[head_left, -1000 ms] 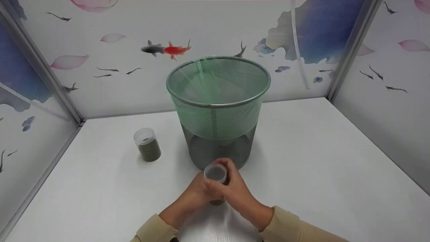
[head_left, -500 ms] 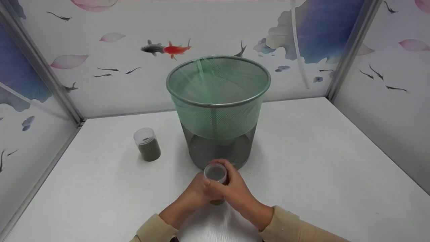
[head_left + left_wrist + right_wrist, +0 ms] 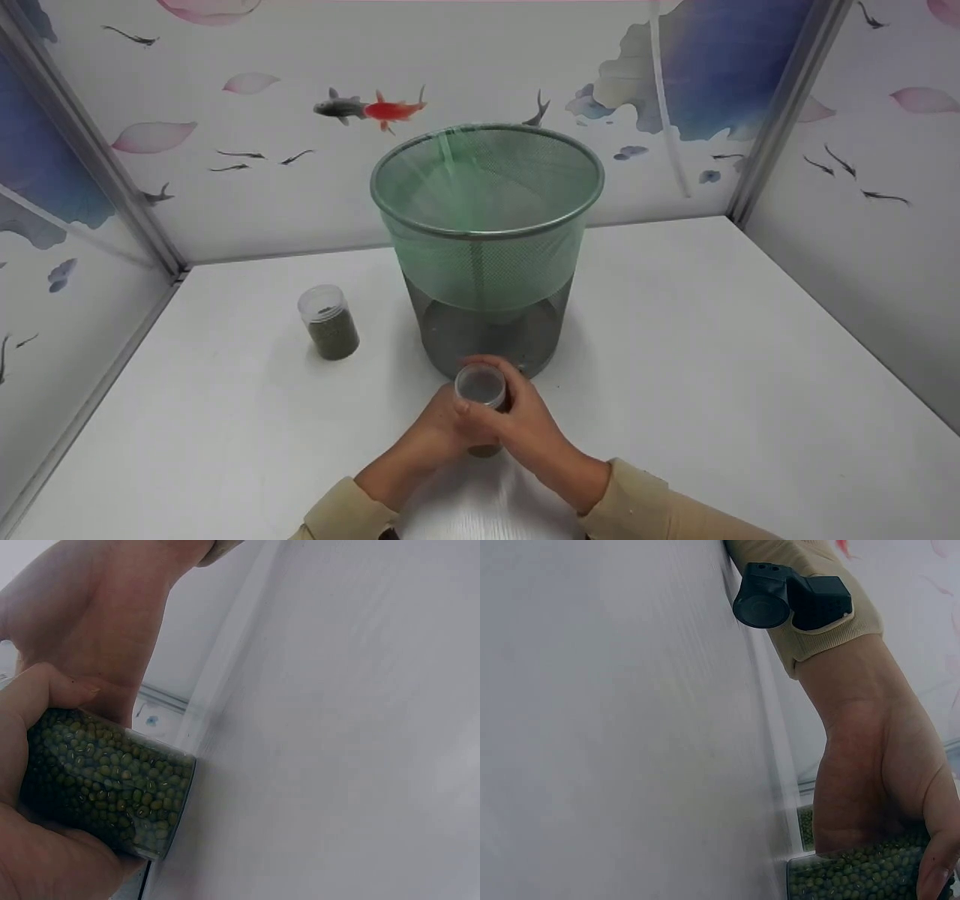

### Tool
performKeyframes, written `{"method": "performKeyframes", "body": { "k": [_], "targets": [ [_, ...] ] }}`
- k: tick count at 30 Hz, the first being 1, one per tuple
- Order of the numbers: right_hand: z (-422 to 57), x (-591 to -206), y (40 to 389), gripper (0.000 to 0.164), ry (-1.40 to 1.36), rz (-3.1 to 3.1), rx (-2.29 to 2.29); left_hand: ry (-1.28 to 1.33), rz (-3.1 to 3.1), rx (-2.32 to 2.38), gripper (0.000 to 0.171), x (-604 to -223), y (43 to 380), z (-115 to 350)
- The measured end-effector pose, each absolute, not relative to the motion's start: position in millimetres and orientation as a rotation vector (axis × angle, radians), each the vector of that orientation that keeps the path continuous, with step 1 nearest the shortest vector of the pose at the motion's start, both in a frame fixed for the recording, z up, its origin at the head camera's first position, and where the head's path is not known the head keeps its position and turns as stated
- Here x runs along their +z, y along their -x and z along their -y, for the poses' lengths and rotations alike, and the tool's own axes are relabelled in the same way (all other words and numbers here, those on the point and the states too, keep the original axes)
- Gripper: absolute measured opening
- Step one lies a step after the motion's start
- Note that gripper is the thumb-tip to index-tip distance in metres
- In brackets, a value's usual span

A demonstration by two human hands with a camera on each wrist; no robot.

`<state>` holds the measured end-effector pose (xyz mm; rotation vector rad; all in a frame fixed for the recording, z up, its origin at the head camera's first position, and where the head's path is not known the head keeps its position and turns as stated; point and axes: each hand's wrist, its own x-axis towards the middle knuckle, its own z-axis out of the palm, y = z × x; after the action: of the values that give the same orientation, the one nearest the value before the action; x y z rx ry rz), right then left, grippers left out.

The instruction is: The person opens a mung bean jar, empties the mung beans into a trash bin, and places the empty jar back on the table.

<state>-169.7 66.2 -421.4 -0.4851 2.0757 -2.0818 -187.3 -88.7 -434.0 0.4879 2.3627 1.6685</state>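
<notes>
A clear jar of green mung beans (image 3: 112,784) stands upright at the table's near middle, in front of the mesh basket. My left hand (image 3: 441,431) grips its body low down. Around the upper part of the jar curl the thumb and fingers of my right hand (image 3: 529,420), by its clear round top (image 3: 481,385). Both hands cover much of the jar in the head view. The right wrist view shows the lower jar full of beans (image 3: 855,875). A second jar of green beans (image 3: 330,324) stands off to the left, untouched.
Just beyond the hands is a tall wire-mesh wastebasket (image 3: 491,341), its rim and upper part covered by a green bag (image 3: 487,274). The white table (image 3: 712,360) is bounded by printed panels (image 3: 277,187) at the back and both sides.
The right hand's fingers have slid slightly left around the far side of the jar's top. The left hand, the jars and the wastebasket stay where they were.
</notes>
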Motion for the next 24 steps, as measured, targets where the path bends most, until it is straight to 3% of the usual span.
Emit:
{"method": "performKeyframes", "body": {
  "k": [4,24],
  "targets": [
    [-67.3,-422.3,168.9,0.067,0.491,-2.091,-2.069,-0.486,-2.409,1.627,0.048,-433.3,187.7,86.8],
    [-66.7,-422.6,169.1,0.076,0.41,-2.112,-2.11,-0.458,-2.316,1.731,0.06,-435.7,186.2,87.4]
  ]
}}
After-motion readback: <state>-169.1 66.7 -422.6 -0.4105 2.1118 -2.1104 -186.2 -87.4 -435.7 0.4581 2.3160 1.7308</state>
